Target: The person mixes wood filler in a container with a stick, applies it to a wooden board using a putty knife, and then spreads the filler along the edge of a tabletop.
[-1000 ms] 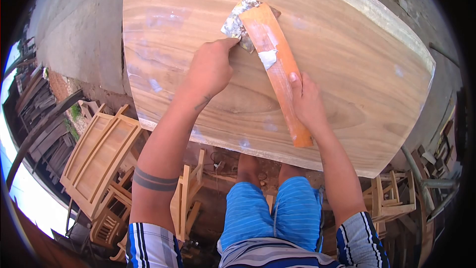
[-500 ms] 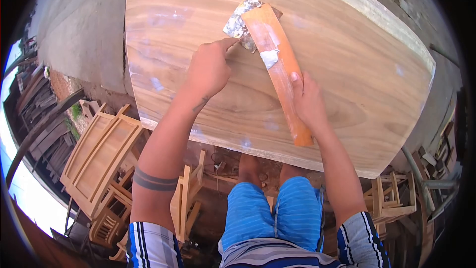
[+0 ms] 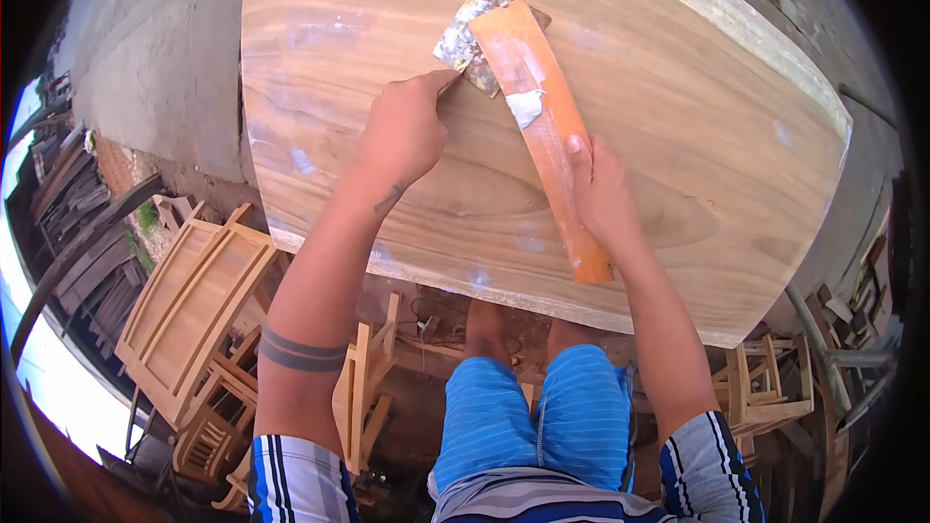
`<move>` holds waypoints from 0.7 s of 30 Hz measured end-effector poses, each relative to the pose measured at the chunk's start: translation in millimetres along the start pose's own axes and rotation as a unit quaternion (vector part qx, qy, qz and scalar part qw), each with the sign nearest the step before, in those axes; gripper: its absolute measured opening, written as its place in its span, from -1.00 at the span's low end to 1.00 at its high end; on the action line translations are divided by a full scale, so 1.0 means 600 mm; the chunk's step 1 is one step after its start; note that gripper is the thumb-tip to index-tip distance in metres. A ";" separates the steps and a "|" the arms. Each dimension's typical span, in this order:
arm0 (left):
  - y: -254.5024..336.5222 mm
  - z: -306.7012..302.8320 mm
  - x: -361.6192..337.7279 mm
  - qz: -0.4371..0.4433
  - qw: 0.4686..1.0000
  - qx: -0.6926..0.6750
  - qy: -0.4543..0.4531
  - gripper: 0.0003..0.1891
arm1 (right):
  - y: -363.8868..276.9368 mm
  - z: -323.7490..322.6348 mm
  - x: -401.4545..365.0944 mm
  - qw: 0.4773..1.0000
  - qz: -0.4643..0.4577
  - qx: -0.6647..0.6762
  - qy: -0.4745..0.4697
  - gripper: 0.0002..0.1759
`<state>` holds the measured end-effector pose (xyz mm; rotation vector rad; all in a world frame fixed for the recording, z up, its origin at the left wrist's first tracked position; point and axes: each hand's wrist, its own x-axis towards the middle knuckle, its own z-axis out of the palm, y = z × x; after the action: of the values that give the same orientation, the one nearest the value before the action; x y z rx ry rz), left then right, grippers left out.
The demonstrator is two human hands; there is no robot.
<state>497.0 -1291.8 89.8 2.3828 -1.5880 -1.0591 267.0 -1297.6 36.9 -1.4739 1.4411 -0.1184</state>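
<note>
My right hand [image 3: 605,189] grips a curved orange slat [image 3: 557,150] near its lower end, thumb on top. A white dab of putty [image 3: 526,107] sits on the slat's middle. At its upper end, a flat scraper [image 3: 467,31], mottled with dried white and grey putty, shows from behind the slat. My left hand [image 3: 405,126] is closed at the scraper's lower left edge, index finger stretched along to it; the thumb is hidden beneath. Both tools are over a broad wooden panel [image 3: 659,126] with pale filler smudges.
Light wooden furniture frames [image 3: 199,300] stand at lower left, and another wooden frame [image 3: 770,387] at lower right. Metal tubing [image 3: 857,360] lies beyond the panel's right end. Stacked boards [image 3: 87,261] are at far left. My legs in blue shorts [image 3: 533,407] stand at the near edge.
Both hands, the slat and the scraper have shifted slightly up and left in view. The panel's left side has shifted a little too. Both grips look the same.
</note>
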 end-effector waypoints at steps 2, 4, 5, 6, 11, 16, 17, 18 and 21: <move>0.001 0.013 -0.005 0.019 1.000 -0.011 0.002 -0.45 | 0.003 0.003 -0.001 1.000 0.000 0.001 0.001 -0.50; 0.008 0.015 -0.013 0.014 1.000 -0.001 -0.018 -0.46 | 0.010 0.008 0.000 1.000 0.001 0.001 0.003 -0.49; 0.013 0.009 -0.014 0.003 0.999 0.016 -0.033 -0.47 | 0.008 0.009 0.001 1.000 -0.004 -0.006 0.002 -0.49; 0.018 0.005 -0.015 -0.008 0.998 0.029 -0.049 -0.48 | 0.008 0.007 0.002 1.000 -0.005 -0.015 0.002 -0.49; -0.028 -0.028 -0.072 -0.152 0.819 -0.551 -0.058 -0.53 | 0.019 0.001 0.000 0.999 -0.016 0.021 -0.018 -0.47; -0.035 -0.079 -0.204 -0.143 0.680 -0.716 -0.059 -0.46 | 0.000 -0.008 -0.061 0.990 -0.042 0.127 -0.051 -0.42; -0.035 -0.088 -0.233 -0.136 0.685 -0.714 -0.046 -0.45 | -0.012 -0.006 -0.087 0.988 -0.042 0.128 -0.072 -0.41; -0.033 -0.091 -0.255 -0.131 0.689 -0.712 -0.033 -0.45 | -0.022 -0.008 -0.106 0.986 -0.040 0.130 -0.094 -0.39; -0.026 -0.114 -0.362 -0.067 0.797 -0.599 0.045 -0.47 | -0.091 0.001 -0.200 0.968 -0.029 0.194 -0.153 -0.37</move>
<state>501.4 -1121.9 242.0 1.5578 -0.3679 -1.3408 271.7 -1216.3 140.6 -1.1532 1.0538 -0.1886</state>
